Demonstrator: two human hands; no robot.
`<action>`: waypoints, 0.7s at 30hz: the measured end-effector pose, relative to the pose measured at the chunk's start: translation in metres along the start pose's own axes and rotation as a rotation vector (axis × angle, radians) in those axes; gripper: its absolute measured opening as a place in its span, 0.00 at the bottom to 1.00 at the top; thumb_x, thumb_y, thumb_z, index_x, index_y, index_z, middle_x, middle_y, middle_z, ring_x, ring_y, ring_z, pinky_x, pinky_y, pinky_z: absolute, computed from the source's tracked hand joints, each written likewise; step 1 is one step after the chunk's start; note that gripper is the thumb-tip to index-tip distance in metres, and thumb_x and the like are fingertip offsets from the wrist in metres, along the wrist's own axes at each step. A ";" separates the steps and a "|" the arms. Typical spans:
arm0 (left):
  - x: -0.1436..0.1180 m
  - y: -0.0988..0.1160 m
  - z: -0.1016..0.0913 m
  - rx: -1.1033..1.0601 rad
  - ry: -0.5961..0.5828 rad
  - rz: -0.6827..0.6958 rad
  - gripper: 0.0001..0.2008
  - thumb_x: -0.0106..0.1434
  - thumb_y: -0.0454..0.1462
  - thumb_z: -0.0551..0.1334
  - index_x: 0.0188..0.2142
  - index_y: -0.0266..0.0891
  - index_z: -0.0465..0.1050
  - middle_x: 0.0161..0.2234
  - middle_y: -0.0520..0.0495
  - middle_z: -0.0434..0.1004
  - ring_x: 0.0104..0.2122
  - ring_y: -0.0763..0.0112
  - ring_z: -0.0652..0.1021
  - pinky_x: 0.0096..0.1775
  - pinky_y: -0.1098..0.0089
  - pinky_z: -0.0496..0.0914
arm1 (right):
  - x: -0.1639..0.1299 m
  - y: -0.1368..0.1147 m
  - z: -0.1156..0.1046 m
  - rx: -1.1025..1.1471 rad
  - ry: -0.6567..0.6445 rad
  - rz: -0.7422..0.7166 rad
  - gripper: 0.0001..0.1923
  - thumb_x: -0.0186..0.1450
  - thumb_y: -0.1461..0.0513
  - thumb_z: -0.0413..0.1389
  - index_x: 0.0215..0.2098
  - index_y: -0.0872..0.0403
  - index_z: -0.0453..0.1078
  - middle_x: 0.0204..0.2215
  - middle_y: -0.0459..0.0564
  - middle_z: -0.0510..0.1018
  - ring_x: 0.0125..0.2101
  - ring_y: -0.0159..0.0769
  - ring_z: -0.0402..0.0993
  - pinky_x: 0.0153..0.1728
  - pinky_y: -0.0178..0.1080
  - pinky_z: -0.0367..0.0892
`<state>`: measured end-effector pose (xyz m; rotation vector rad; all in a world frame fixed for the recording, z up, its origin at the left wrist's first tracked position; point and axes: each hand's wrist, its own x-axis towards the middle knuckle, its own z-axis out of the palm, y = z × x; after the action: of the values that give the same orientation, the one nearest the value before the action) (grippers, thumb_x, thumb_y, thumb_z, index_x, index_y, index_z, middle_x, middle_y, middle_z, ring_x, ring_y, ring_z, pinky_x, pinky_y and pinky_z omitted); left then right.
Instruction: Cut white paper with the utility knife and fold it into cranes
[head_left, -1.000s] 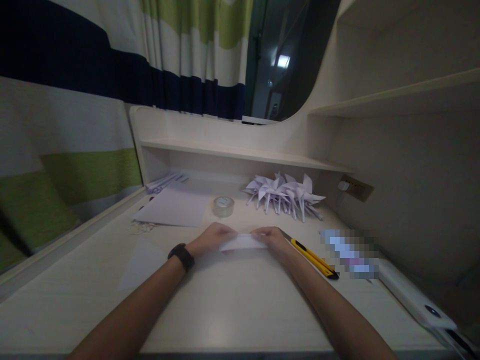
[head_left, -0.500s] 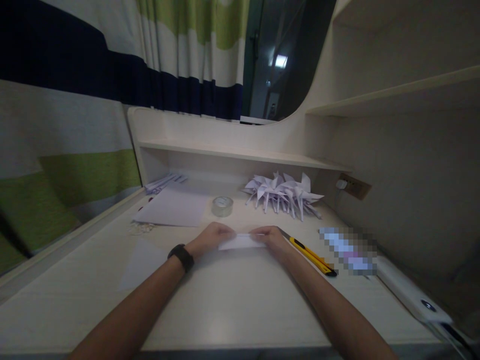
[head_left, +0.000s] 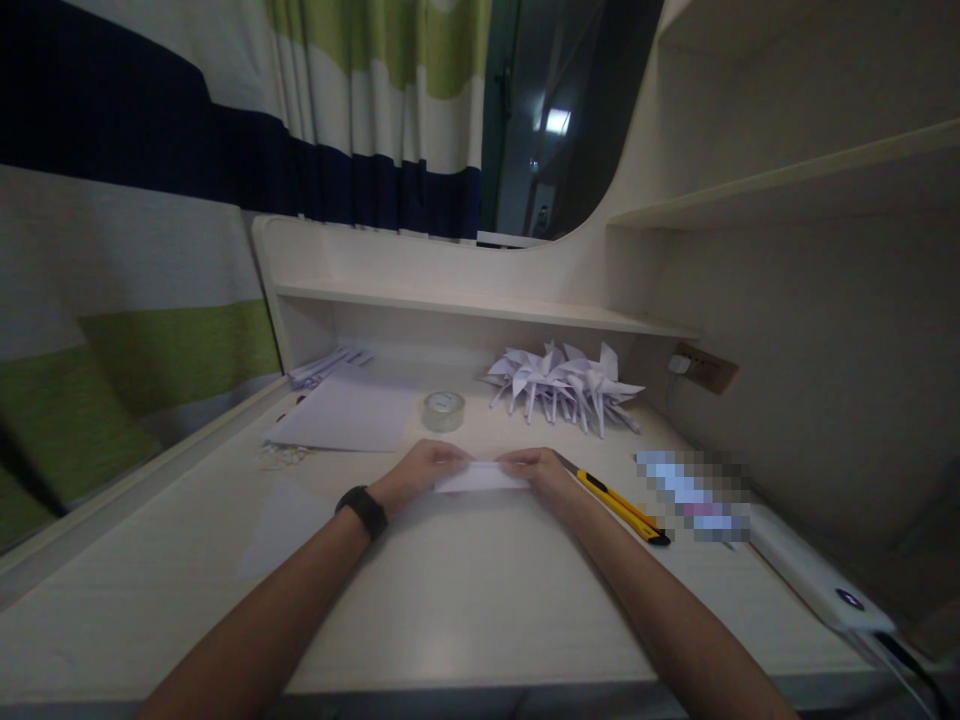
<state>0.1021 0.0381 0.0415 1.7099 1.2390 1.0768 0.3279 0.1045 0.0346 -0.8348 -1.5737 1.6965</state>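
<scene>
A small strip of white paper (head_left: 481, 478), its far edge turned over, is held low over the desk between both hands. My left hand (head_left: 424, 472), with a dark watch on its wrist, pinches the left end. My right hand (head_left: 541, 470) grips the right end between thumb and fingers. Just right of that hand lies a yellow utility knife (head_left: 622, 508), its blade end partly hidden. Beyond the paper stands a roll of clear tape (head_left: 443, 411).
Folded paper pinwheels (head_left: 559, 382) are heaped at the back right. White sheets (head_left: 345, 410) lie back left, with rolled paper sticks (head_left: 326, 367) behind and a loose sheet (head_left: 281, 525) nearer. A blurred-out object (head_left: 690, 495) and a white device (head_left: 810, 570) with a cable are at right.
The hands stay pinched on the paper strip and have barely moved. The whole view has shifted very slightly.
</scene>
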 end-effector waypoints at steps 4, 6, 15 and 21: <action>0.000 -0.001 0.001 -0.024 0.014 -0.008 0.19 0.56 0.46 0.64 0.38 0.32 0.79 0.33 0.41 0.80 0.30 0.66 0.75 0.32 0.70 0.66 | 0.002 0.004 -0.003 0.030 -0.001 0.012 0.18 0.44 0.59 0.68 0.32 0.58 0.79 0.27 0.51 0.79 0.25 0.32 0.71 0.28 0.36 0.65; 0.001 -0.003 0.000 -0.048 0.015 -0.013 0.19 0.55 0.45 0.65 0.38 0.32 0.79 0.33 0.41 0.80 0.29 0.66 0.75 0.31 0.70 0.65 | 0.003 0.005 -0.003 0.038 0.010 0.019 0.17 0.44 0.59 0.68 0.32 0.58 0.79 0.27 0.51 0.79 0.25 0.32 0.71 0.28 0.36 0.66; -0.001 0.000 0.003 -0.175 0.005 -0.081 0.21 0.52 0.44 0.67 0.40 0.30 0.79 0.30 0.41 0.79 0.26 0.68 0.74 0.29 0.70 0.66 | 0.007 0.011 -0.005 0.035 0.012 0.008 0.18 0.46 0.58 0.68 0.33 0.58 0.78 0.26 0.50 0.79 0.24 0.31 0.70 0.26 0.35 0.66; -0.001 0.003 0.005 -0.188 0.033 -0.095 0.19 0.50 0.42 0.69 0.37 0.30 0.79 0.30 0.41 0.80 0.26 0.68 0.74 0.29 0.70 0.68 | 0.004 0.008 0.001 0.020 0.022 -0.002 0.18 0.47 0.56 0.68 0.33 0.58 0.78 0.25 0.49 0.78 0.23 0.30 0.69 0.26 0.34 0.65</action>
<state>0.1071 0.0358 0.0420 1.4824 1.1871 1.1306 0.3245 0.1070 0.0262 -0.8392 -1.5401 1.6931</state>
